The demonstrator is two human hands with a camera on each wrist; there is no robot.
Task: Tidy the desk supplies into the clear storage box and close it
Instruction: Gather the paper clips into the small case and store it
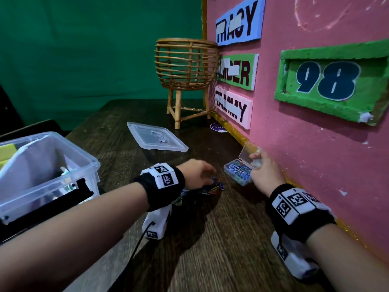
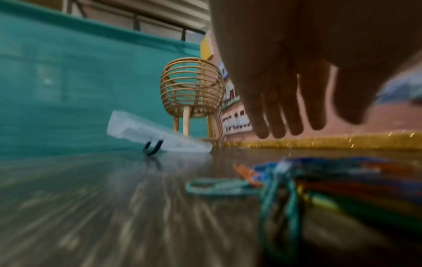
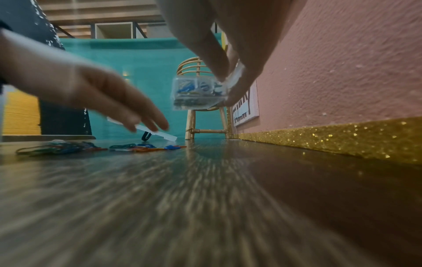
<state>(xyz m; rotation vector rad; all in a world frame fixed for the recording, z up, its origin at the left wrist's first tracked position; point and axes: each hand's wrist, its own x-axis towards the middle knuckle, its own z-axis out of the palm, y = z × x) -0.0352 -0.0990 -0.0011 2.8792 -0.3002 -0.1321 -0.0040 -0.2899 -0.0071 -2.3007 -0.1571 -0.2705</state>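
Observation:
The clear storage box (image 1: 84,153) stands open at the left with paper and supplies inside. Its flat clear lid (image 1: 156,139) lies apart on the dark wooden table (image 1: 221,239), also seen in the left wrist view as the lid (image 2: 146,131). My right hand (image 1: 261,167) pinches a small clear paper clip case (image 1: 237,172), lid flipped up, lifted off the table as the case (image 3: 198,94) shows. Loose coloured paper clips (image 1: 212,187) lie in a heap on the table. My left hand (image 1: 202,171) hovers just above the clips (image 2: 219,186), fingers (image 2: 285,117) straight and empty.
A wicker basket on legs (image 1: 186,66) stands at the back by the pink wall (image 1: 305,144). A gold glitter strip (image 3: 331,137) runs along the wall's foot, close to my right hand. A green cloth (image 1: 84,49) hangs behind the table.

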